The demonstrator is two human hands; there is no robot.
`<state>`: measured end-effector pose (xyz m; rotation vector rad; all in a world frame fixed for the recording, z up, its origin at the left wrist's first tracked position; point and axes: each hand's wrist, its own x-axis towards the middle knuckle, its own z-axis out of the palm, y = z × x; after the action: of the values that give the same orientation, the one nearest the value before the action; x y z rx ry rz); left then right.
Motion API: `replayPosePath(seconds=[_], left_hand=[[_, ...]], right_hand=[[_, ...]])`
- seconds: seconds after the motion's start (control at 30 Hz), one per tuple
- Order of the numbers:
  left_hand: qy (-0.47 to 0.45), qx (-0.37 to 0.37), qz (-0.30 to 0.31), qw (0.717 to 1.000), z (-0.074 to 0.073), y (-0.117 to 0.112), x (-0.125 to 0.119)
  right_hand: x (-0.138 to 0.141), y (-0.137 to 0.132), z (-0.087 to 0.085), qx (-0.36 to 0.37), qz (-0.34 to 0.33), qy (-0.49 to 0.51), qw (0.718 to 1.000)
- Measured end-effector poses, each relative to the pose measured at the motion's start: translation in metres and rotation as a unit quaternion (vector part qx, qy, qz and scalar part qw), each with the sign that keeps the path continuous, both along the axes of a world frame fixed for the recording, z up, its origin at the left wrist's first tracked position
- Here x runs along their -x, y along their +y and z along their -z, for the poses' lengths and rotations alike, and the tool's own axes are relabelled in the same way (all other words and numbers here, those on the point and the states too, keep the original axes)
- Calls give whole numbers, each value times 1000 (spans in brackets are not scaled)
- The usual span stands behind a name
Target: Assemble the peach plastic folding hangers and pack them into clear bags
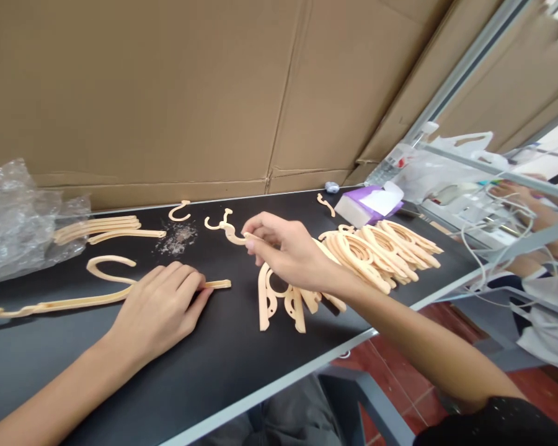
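My left hand [165, 303] is closed over one arm of a cream plastic clothes hanger [86, 301] lying on the black table, its hook [106, 260] pointing away from me. The arm's end sticks out past my thumb. My right hand [283, 248] pinches the end of a small curved cream hook piece [232, 234]; another hook piece [212, 224] lies against or beside it, and I cannot tell whether they join. Below my right wrist rests a folded hanger [279, 291], partly covered by the hand. A stack of folded hangers [376, 251] spreads to its right.
Straight hanger arms [102, 228] lie at the left beside crumpled clear plastic [23, 217]. A loose hook [180, 214] sits near scattered shavings [179, 238]. A purple tissue pack [367, 204] stands at the back right. Cardboard [190, 93] walls the far side. Another person's arm [549, 223] shows beyond the metal frame.
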<state>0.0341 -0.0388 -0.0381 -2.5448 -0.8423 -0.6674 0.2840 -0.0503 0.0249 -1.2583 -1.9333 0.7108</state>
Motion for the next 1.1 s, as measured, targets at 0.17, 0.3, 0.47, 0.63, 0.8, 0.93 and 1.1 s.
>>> replayPosePath(seconds=[0.17, 0.3, 0.47, 0.63, 0.8, 0.93, 1.1], left_hand=[[-26, 32, 36, 999, 4, 2, -1], [-39, 78, 50, 995, 6, 1, -1], [-28, 99, 32, 994, 5, 0, -1], [-25, 114, 21, 993, 3, -1, -1], [-23, 110, 12, 994, 2, -2, -3], [-17, 92, -4, 996, 1, -3, -4], [-17, 63, -7, 998, 2, -3, -4]], right_hand=[[6, -14, 0, -52, 47, -106, 992], [16, -4, 0, -61, 37, -126, 989], [21, 2, 3, -8, 24, -175, 984], [14, 5, 2, 22, 4, -246, 969], [12, 13, -1, 32, -45, -328, 943], [12, 18, 3, 41, -69, -347, 935], [11, 23, 5, 48, -87, -349, 932]])
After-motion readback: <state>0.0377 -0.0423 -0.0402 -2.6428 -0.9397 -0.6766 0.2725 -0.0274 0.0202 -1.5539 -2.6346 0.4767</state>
